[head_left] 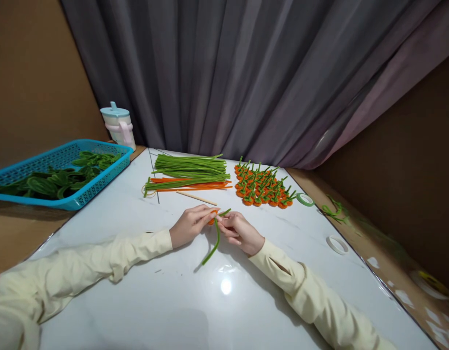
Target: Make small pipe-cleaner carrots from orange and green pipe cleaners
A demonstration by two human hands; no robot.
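Observation:
My left hand (190, 224) pinches a small orange pipe-cleaner piece (211, 219), mostly covered by the fingers. Against it, my right hand (243, 232) has its fingertips closed on a green pipe cleaner (213, 252). One end of this green stem hangs down towards me and a shorter end sticks up to the right. Beyond the hands lie a bundle of green pipe cleaners (189, 166) and some orange pipe cleaners (206, 185). To their right are rows of finished-looking orange pieces with green stems (262, 187). A thin wooden stick (196, 198) lies just behind my left hand.
A blue basket (78, 200) with green fuzzy leaf shapes stands at the left, a lidded cup (119, 127) behind it. On the right are a green tape roll (305, 200), a white tape roll (337, 245) and green scraps (333, 210). A grey curtain (209, 78) hangs behind the table.

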